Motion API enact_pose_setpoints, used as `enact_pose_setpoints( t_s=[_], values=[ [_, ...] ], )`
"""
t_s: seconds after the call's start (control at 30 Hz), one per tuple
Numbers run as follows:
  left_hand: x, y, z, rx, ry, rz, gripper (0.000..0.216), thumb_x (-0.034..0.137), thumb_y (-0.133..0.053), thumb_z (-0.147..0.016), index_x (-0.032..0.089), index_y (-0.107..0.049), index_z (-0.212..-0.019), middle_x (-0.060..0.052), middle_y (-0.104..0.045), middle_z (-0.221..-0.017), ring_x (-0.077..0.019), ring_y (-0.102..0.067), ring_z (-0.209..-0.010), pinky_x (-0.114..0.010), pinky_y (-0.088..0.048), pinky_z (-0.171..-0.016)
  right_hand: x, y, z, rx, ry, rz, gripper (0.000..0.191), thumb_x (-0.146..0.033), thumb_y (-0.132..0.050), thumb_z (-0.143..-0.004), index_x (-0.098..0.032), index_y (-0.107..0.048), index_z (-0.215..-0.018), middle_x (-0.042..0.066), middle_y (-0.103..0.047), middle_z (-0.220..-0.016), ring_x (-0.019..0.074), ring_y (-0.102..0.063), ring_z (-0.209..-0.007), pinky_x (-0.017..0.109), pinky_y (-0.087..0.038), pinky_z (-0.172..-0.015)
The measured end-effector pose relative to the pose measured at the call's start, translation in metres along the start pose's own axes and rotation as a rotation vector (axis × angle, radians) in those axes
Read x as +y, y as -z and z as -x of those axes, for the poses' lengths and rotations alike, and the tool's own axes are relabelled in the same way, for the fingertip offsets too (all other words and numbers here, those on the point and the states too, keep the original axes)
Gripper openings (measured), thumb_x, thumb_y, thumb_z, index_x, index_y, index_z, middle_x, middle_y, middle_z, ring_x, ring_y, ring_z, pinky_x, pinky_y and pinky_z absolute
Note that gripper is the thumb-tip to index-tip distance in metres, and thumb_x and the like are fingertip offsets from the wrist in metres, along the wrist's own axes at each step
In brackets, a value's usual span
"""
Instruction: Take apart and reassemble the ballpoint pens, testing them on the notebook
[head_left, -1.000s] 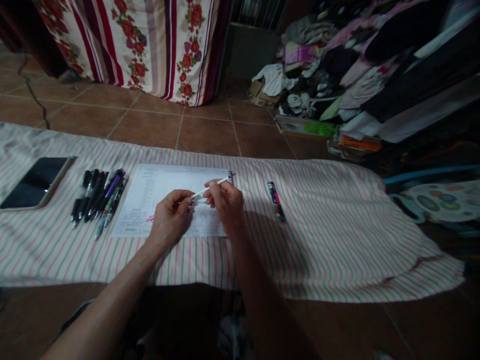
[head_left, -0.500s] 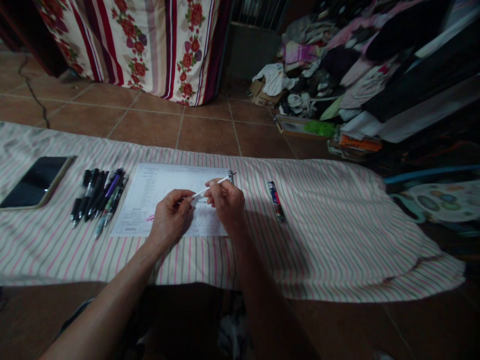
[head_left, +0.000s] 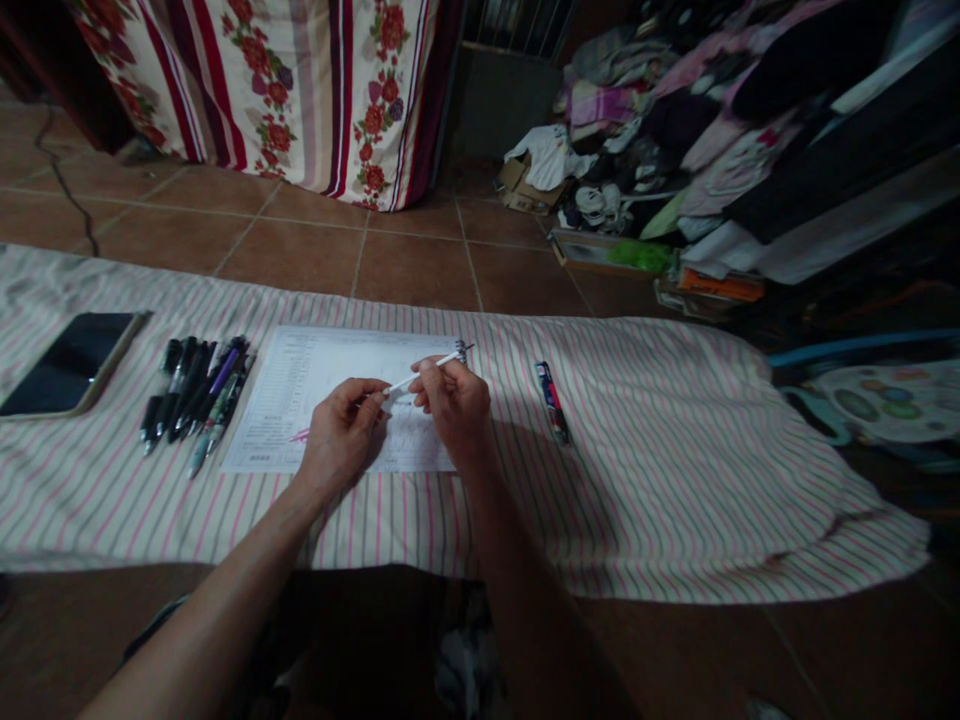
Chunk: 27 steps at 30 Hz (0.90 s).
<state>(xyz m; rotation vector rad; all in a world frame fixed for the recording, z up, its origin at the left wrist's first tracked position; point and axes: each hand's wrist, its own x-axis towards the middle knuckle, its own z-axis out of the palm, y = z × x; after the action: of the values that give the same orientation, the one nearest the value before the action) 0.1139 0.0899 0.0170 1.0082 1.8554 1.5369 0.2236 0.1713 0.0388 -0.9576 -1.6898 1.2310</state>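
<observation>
At the bottom edge, the person's left forearm [head_left: 225, 590] and right forearm [head_left: 532, 590] reach in over the near edge of a counter [head_left: 690, 470] draped in a striped cloth [head_left: 360, 530] of pale ground with pink and grey lines.

The left hand [head_left: 341, 425] is above the printed paper [head_left: 337, 355], its grip narrow, thumb and finger pinching the lower end of a slender white rod [head_left: 400, 386]. The right hand [head_left: 455, 408] also has a narrow grip, holding the same rod between thumb and fingers farther along. The rod slants up to the right between the hands, and a thin dark tip sticks out beyond the right fingers.

A thin pink item [head_left: 300, 435] shows on the paper just beside the left hand, partly hidden by it. Well to the left of the paper's far part lies a phone or tablet [head_left: 67, 362], dark screen up; between the two is a bunch of pens [head_left: 199, 390], mostly black, one purple. Right of the right hand, apart from the paper, lies a single dark pen [head_left: 552, 402] with red on it. A spiral binding [head_left: 462, 350] shows at the paper's far right corner.

Beyond the counter, a tiled floor [head_left: 300, 240] runs back to a flowered, striped curtain [head_left: 315, 100] and, on the right, heaped clothes [head_left: 600, 105] above a cardboard box [head_left: 525, 190].
</observation>
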Motion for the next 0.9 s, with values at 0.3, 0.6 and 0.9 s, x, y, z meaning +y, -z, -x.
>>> enact_pose_setpoints(
  t_s=[0.3,0.6,0.9],
  values=[
    [0.0014,-0.0005,0.0003,0.014,-0.006,-0.020,0.015,0.028,-0.056,-0.075,0.018,-0.066,-0.080,-0.001,-0.064,-0.066,-0.0134,-0.057,-0.058,-0.026,-0.046,-0.058,0.0000,-0.0006,0.0013,-0.007,0.000,0.005,0.025,-0.039,-0.048,-0.084,-0.018,-0.061,-0.078,-0.001,-0.064,-0.061,0.0100,-0.058,-0.050,0.020,-0.045,-0.052],
    [0.0021,-0.0009,-0.0003,0.005,0.014,0.014,0.013,0.027,-0.057,-0.074,0.018,-0.065,-0.080,-0.001,-0.065,-0.069,-0.0127,-0.057,-0.059,-0.025,-0.048,-0.058,0.0013,-0.0006,-0.0002,-0.005,0.011,0.027,0.028,-0.042,-0.049,-0.084,-0.018,-0.060,-0.074,0.000,-0.063,-0.059,0.0101,-0.057,-0.049,0.020,-0.045,-0.051],
    [-0.0008,-0.0023,-0.0011,-0.001,0.022,0.033,0.012,0.027,-0.058,-0.075,0.018,-0.064,-0.079,0.000,-0.064,-0.067,-0.0118,-0.057,-0.057,-0.025,-0.047,-0.056,0.0015,0.0016,0.0003,-0.018,-0.012,0.032,0.030,-0.044,-0.049,-0.085,-0.019,-0.060,-0.075,0.001,-0.067,-0.063,0.0114,-0.061,-0.051,0.021,-0.047,-0.051]
  ],
)
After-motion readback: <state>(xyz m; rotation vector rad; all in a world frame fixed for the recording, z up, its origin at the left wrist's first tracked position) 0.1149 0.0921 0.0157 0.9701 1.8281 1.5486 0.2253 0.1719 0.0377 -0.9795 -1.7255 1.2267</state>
